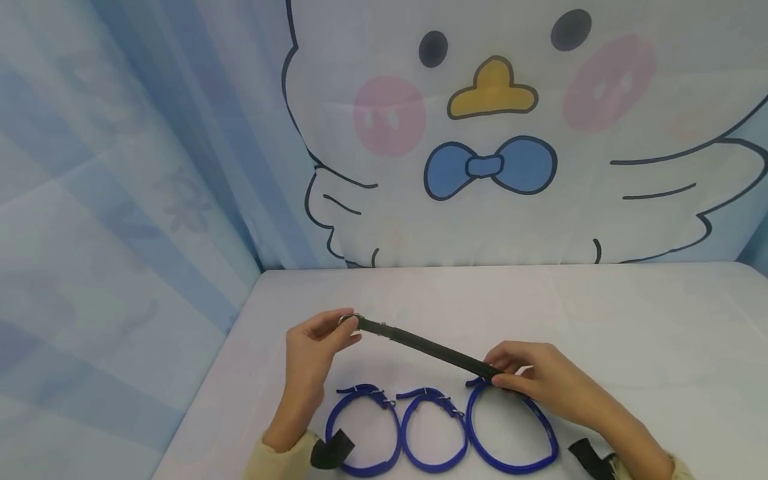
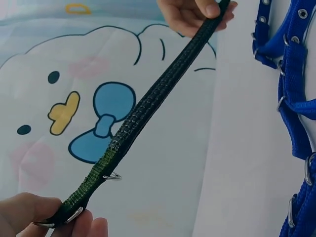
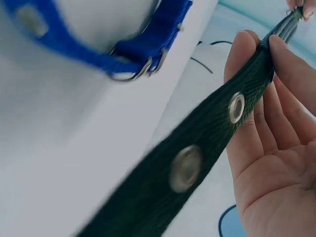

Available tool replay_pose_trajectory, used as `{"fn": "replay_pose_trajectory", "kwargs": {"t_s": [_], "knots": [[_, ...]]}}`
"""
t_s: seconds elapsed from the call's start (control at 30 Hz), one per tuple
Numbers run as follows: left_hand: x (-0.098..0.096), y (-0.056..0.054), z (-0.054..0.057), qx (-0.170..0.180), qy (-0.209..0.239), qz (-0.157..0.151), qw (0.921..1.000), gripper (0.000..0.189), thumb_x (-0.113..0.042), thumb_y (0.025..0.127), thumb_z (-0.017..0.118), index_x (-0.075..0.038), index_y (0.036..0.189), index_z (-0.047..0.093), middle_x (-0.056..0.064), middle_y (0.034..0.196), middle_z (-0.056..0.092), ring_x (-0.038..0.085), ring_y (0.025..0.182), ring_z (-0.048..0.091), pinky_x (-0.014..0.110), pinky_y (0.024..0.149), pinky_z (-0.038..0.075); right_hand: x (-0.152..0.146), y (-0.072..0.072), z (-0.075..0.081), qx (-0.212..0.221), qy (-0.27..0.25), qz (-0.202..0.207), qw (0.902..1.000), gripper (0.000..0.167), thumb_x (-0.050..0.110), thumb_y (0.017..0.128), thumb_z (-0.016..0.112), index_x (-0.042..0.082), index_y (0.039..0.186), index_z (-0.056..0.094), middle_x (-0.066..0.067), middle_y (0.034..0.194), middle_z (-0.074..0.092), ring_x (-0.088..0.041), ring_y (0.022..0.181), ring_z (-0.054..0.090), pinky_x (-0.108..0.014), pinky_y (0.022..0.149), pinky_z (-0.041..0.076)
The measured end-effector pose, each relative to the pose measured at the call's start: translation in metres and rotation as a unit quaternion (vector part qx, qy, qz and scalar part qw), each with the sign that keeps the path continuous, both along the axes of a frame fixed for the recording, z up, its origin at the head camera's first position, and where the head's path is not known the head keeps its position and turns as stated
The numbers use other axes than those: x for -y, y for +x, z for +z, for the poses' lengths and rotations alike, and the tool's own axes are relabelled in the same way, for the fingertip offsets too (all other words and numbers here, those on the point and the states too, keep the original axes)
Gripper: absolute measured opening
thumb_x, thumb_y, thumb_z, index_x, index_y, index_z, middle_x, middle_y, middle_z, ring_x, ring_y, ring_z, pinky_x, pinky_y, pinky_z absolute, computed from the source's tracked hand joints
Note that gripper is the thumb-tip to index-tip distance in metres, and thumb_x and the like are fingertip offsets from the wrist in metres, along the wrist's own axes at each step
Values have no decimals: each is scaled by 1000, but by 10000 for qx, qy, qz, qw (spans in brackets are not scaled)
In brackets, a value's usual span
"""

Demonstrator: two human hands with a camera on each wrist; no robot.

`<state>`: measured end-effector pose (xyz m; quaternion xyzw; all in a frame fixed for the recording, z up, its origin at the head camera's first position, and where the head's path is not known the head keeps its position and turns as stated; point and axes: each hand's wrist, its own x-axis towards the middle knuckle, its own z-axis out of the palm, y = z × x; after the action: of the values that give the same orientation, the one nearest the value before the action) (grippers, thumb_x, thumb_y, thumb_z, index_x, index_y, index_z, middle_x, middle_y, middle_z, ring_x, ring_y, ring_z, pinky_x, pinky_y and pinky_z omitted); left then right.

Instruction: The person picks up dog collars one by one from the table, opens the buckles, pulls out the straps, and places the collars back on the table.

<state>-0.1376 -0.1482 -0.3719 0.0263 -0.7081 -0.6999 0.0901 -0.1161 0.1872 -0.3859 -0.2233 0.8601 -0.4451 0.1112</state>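
Dark green strap (image 1: 429, 347): woven, with metal eyelets (image 3: 237, 107) and ring (image 2: 113, 177).
Held slantwise above the white table (image 1: 630, 320); left hand (image 1: 312, 345) pinches the ringed end, right hand (image 1: 534, 370) pinches near the eyelets. Nearer the person: three looped blue collars (image 1: 435, 468).

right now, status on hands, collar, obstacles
Left fingers pinching ringed end, right fingers gripping near eyelets. Dark green collar held straight. Nothing apparently blocking; three blue collars close by.
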Motion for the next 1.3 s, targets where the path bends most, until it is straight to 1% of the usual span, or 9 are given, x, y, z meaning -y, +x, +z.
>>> {"fn": "replay_pose_trajectory", "kwargs": {"t_s": [0.13,0.3,0.43,0.57,0.67,0.77,0.9,1.1,1.3], "knots": [[6,-2,-1,53,22,41,10000,23,-8,87,76,2,108,73,16,103,74,23,85,75,35,78,62,-8,1,0,58,107,-113,9999,22,20,91,72,11,112,67,0,94,71,-4,81,64,-24,66,58],[14,-3,-3,92,4,230,9997,22,-6,88,75,3,108,72,17,104,74,21,81,75,34,76,62,-17,0,1,47,390,-212,9990,26,18,91,72,13,116,70,2,99,73,-4,81,65,-22,68,58],[19,-5,-5,97,-23,325,9994,22,-4,88,74,3,109,72,18,104,74,20,82,75,34,77,62,-24,-1,1,31,475,-224,9986,28,19,91,71,12,119,70,0,101,73,-5,79,66,-23,67,58],[22,-5,-6,119,-3,380,9992,22,-4,88,74,3,109,72,17,101,74,24,85,75,34,77,62,-32,-2,0,-51,580,-248,9980,29,18,92,70,9,119,71,0,98,73,-7,77,65,-24,63,58],[25,-6,-7,164,19,422,9990,22,-5,88,74,3,110,72,17,102,74,24,85,75,34,77,62,-38,-4,-1,-158,745,-297,9967,28,17,92,70,10,118,72,1,97,73,-7,77,64,-24,62,57],[29,-7,-9,241,6,464,9986,24,-6,89,74,2,111,71,16,103,74,25,86,75,33,78,62,-43,-5,-1,-178,941,-419,9945,26,16,91,71,11,117,73,0,100,74,-8,78,64,-22,63,57],[33,-8,-10,362,16,526,9980,26,-8,89,74,2,113,71,15,105,74,28,88,74,33,77,62,-51,-6,0,-95,1172,-620,9911,25,17,89,73,12,114,73,-1,105,74,-8,79,64,-20,65,56],[39,-10,-11,457,-22,541,9975,28,-9,90,74,2,115,69,14,107,74,19,85,75,32,78,61,-61,-10,2,12,1375,-727,9878,24,20,89,74,12,112,73,2,101,73,-8,80,64,-19,66,56],[43,-12,-12,437,77,576,9974,28,-8,90,74,3,115,69,12,105,74,25,89,74,33,78,61,-77,-14,8,191,1294,-763,9885,26,22,90,72,9,112,73,-1,101,74,-11,75,63,-23,64,56]]}}
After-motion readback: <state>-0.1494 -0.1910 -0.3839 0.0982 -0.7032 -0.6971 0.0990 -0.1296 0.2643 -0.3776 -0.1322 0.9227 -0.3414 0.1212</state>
